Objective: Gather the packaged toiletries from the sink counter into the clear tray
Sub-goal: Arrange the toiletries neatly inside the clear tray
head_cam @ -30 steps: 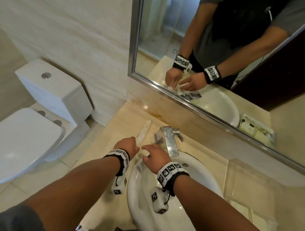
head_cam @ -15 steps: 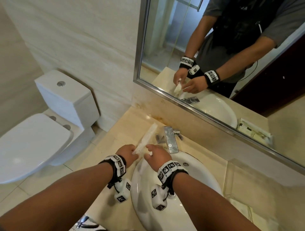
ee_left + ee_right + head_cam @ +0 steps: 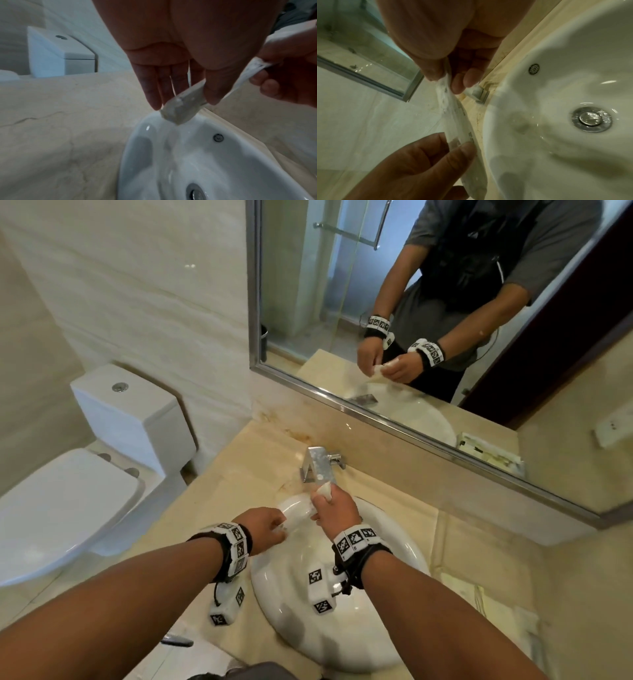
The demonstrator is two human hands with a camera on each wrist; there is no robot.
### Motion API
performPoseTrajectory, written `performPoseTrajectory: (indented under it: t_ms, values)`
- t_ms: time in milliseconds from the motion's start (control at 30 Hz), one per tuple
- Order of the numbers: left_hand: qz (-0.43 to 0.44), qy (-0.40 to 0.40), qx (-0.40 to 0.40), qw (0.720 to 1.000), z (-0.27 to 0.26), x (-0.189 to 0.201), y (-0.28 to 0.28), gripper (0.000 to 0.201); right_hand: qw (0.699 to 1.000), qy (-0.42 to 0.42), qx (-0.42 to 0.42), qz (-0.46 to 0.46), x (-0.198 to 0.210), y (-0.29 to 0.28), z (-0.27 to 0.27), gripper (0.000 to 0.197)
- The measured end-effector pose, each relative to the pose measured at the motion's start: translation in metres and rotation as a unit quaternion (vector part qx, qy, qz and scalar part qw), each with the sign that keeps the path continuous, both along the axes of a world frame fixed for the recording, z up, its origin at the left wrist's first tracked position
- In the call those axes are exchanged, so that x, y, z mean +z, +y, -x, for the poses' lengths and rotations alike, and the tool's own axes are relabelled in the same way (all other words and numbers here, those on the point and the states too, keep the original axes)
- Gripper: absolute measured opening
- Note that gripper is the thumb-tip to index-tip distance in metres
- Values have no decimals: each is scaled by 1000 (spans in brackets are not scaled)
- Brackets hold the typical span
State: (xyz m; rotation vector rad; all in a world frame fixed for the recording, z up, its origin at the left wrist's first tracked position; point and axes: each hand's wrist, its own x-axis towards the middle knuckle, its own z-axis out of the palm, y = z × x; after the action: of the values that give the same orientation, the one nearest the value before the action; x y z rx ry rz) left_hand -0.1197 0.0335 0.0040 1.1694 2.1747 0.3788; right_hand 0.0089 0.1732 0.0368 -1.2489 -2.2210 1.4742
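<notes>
Both hands [image 3: 298,522] pinch one long packet [image 3: 453,116] above the sink [image 3: 342,628], beige counter [image 3: 239,474] around.

No legible text, brand or nos. in any view. Long packet [image 3: 453,115] carries grey print along its length, too blurred to read in wrist views; same in head view. Wristbands [image 3: 354,541] and hanging cubes [image 3: 320,590] show b/w square marker patterns, no characters. Small pale logo on dark garment in mirror [image 3: 472,234], unreadable.
</notes>
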Motion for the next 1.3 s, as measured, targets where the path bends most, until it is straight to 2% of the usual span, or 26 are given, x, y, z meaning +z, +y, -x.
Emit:
performPoseTrajectory:
  t_ms: [233, 367, 467, 567, 633, 733, 867, 1167, 1300]
  values:
    - [13, 7, -100, 995, -68, 28, 42, 22, 984, 82, -135, 79, 11, 21, -88, 14]
    - [-11, -62, -93, 994, -116, 34, 66, 30, 967, 89, -165, 173, 8, 30, -134, 13]
    - [-12, -129, -79, 988, -147, 34, 85, 31, 973, 59, -141, 175, 4, 34, -165, 10]
    - [6, -169, -94, 981, -174, 31, 98, 20, 975, 44, -157, 153, 0, 42, -196, 11]
    - [29, -189, -102, 976, -192, 28, 104, 9, 967, 50, -197, 152, -3, 49, -215, 10]
    - [71, -176, -133, 973, -212, 24, 111, 14, 947, 68, -256, 181, -11, 57, -238, 11]
    - [81, -176, -143, 970, -230, 18, 122, 12, 929, 71, -298, 208, -20, 60, -261, 13]
    - [93, -123, -219, 964, -262, 0, 145, 13, 892, 95, -359, 256, -35, 65, -312, 8]
    - [88, -127, -234, 960, -285, -4, 156, 32, 882, 98, -398, 232, -45, 80, -339, 14]
